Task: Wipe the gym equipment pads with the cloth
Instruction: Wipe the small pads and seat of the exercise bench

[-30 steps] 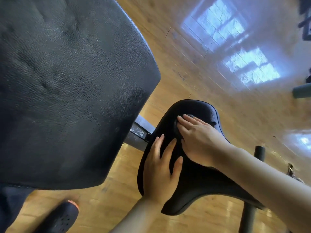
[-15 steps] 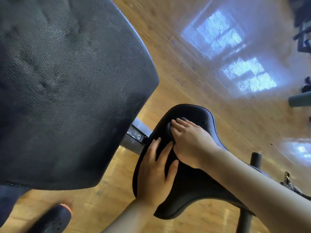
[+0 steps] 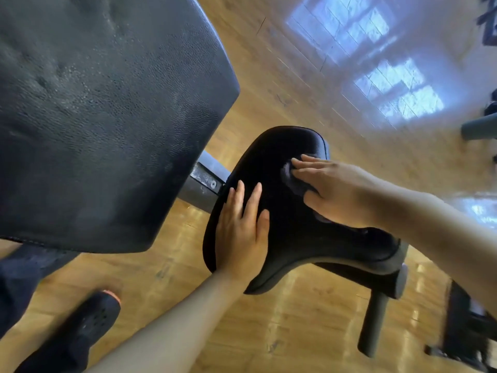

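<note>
A small black seat pad (image 3: 271,162) stands on a grey post over the wooden floor. My right hand (image 3: 336,192) presses a dark cloth (image 3: 291,179) flat onto the pad's far right part; only the cloth's edge shows past my fingers. Lying flat with its fingers spread, my left hand (image 3: 242,235) rests on the pad's near left edge and holds nothing. A large black back pad (image 3: 102,117) fills the upper left, close to the camera.
A grey metal frame bar (image 3: 204,181) joins the two pads. The seat's post (image 3: 373,321) drops to the floor at the lower right, beside dark equipment (image 3: 468,327). My black shoe (image 3: 78,335) stands at the lower left. Another machine part (image 3: 478,127) juts in at the right edge.
My right hand has slid the cloth across the seat pad toward its right side. The left hand keeps its place on the pad's near edge. The view has shifted slightly.
</note>
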{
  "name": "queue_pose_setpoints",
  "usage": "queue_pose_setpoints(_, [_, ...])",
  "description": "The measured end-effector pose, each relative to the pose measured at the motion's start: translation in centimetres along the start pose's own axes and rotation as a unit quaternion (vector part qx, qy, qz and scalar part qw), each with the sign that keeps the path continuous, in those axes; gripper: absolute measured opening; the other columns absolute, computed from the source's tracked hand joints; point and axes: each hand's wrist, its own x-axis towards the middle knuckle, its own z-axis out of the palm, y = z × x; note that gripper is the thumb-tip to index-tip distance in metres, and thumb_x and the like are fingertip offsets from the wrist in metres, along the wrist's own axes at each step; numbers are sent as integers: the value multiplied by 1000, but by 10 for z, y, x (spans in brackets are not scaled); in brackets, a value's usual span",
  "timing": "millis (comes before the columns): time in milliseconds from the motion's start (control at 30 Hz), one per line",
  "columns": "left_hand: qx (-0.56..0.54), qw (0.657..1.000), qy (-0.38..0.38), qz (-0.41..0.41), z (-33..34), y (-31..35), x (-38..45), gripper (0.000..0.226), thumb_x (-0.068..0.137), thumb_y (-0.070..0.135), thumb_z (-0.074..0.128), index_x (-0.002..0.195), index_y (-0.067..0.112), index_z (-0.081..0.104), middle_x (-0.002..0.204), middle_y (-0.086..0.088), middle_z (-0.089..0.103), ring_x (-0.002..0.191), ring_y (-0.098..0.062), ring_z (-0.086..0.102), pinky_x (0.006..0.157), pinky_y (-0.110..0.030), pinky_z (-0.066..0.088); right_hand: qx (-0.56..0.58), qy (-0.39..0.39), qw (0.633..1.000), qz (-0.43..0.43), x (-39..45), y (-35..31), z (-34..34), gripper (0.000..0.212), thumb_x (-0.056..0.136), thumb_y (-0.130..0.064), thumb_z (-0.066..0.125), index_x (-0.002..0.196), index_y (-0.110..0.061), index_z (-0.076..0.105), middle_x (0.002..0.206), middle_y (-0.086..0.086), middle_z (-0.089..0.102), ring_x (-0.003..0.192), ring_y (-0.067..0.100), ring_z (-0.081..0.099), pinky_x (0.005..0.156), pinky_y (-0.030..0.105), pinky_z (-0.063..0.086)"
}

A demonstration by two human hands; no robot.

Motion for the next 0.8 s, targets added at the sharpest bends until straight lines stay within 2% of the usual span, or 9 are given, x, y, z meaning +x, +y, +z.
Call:
queue_pose_setpoints(133, [-1, 999, -7, -31, 0, 6, -4, 70, 88, 60, 5, 152, 38, 20, 163, 7, 6, 148, -8, -1, 120, -34, 9, 57, -12, 996, -65, -76, 13, -10, 54, 95, -34, 32, 149, -32, 27, 154, -20, 18, 141, -5, 13, 112, 12, 4])
queue_pose_setpoints(267, [16, 999, -31, -31, -3, 8, -3, 64, 92, 59, 6, 153, 39, 15, 163, 8, 1, 147, -6, -5, 120, -34, 7, -39, 26, 993, -109, -95, 20, 3, 57, 91, -37, 30, 145, -19, 39, 150, -4, 37, 140, 6, 25, 114, 24, 7])
queue_pose_setpoints(400, [54, 994, -89, -43, -9, 11, -3, 57, 96, 59, 3, 152, 44, -1, 161, 11, -14, 144, -4, -16, 117, -31, -2, -49, 22, 992, -116, -39, 4, 13, 47, 102, -26, 29, 149, -19, 31, 157, -5, 24, 146, 7, 11, 101, 8, -22])
queue_pose_setpoints(500, [78, 983, -147, -77, -18, 14, -1, 54, 97, 58, 6, 148, 50, -10, 158, 10, -26, 146, -11, -20, 118, -37, -4, -73, 19, 991, -114, -37, -7, 11, 47, 99, -24, 31, 144, -17, 41, 153, -1, 34, 144, 12, 21, 108, 18, -11])
queue_pose_setpoints(567, [87, 975, -173, -109, -22, 17, 0, 54, 96, 56, 6, 145, 54, -14, 156, 7, -32, 145, -14, -23, 118, -41, -5, -119, 15, 983, -136, -73, -3, 9, 51, 87, -23, 33, 131, -16, 58, 140, 0, 53, 134, 14, 43, 113, 27, 13])
queue_pose_setpoints(633, [82, 973, -181, -118, -23, 21, 0, 54, 93, 57, 4, 142, 56, -17, 155, 6, -34, 145, -15, -25, 118, -41, -6, -115, 19, 983, -145, -111, 12, 14, 54, 80, -24, 34, 126, -18, 62, 135, -1, 57, 128, 15, 50, 109, 35, 36])
queue_pose_setpoints(700, [75, 975, -174, -119, -22, 21, -1, 55, 88, 59, 0, 139, 58, -19, 154, 7, -35, 144, -14, -26, 118, -40, -6, -104, 11, 983, -151, -134, 24, 21, 50, 94, -20, 27, 137, -18, 51, 146, -4, 45, 136, 15, 40, 112, 36, 31])
queue_pose_setpoints(767, [73, 976, -163, -122, -21, 22, -2, 56, 86, 60, -1, 139, 58, -20, 154, 9, -34, 142, -11, -28, 118, -39, -7, -113, 38, 980, -160, -127, 25, 26, 51, 102, -16, 9, 141, -17, 41, 150, -3, 36, 143, 14, 25, 116, 35, 16])
queue_pose_setpoints(800, [77, 976, -160, -122, -20, 22, -2, 56, 86, 60, -1, 139, 59, -20, 154, 9, -34, 140, -8, -30, 118, -38, -7, -132, 62, 974, -173, -116, 23, 31, 50, 102, -15, 8, 140, -17, 42, 148, -4, 37, 144, 13, 22, 117, 34, 12])
